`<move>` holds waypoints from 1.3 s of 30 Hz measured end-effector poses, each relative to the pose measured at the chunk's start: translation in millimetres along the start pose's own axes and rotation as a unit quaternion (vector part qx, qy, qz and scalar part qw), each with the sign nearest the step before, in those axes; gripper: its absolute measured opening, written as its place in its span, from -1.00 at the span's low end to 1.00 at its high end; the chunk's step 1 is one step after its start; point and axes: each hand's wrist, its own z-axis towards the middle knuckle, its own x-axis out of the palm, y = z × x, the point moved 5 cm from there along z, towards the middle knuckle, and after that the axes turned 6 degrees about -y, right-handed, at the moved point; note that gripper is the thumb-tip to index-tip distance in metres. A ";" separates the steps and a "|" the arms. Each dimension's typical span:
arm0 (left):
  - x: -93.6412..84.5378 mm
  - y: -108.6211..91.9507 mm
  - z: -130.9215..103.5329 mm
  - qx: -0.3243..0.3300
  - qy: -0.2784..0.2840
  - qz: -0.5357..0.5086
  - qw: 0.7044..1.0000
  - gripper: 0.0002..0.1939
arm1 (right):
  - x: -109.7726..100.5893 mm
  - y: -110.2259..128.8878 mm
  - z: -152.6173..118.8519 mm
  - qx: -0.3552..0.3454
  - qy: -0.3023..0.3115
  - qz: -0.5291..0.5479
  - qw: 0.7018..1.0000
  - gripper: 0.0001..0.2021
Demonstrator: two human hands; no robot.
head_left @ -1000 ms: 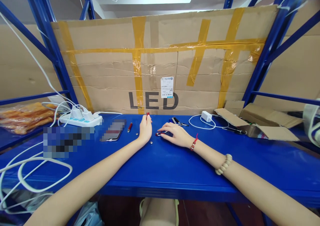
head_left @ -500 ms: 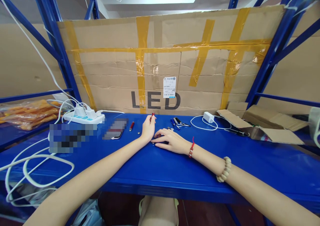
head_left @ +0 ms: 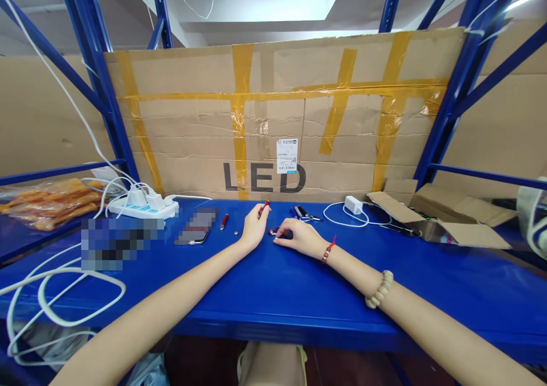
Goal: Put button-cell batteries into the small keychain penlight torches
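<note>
My left hand is closed around a small red tube-shaped piece, whose end sticks up past the thumb and fingers. Just right of it, my right hand rests low over the blue tabletop, its thumb and fingertips pinched together. What they hold, if anything, is too small to make out. A small red and silver piece lies right by those fingertips, partly covered. To the left of my left hand lie a red cylinder with a silver end and a tiny round silver piece.
Pliers-like tools lie behind my right hand. A phone and a power strip with looping white cables are on the left. A white charger and an opened cardboard box sit right. Taped cardboard stands behind.
My right hand has drawn slightly right, away from my left hand, and its fingers have come together. The red piece in my left hand now tilts right. The view has tipped up a little.
</note>
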 end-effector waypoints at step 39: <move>14.0 -27.5 -16.6 0.109 0.147 0.038 0.982 -0.72 | -43.6 -8.6 -5.7 0.057 -0.325 0.030 0.943 -0.81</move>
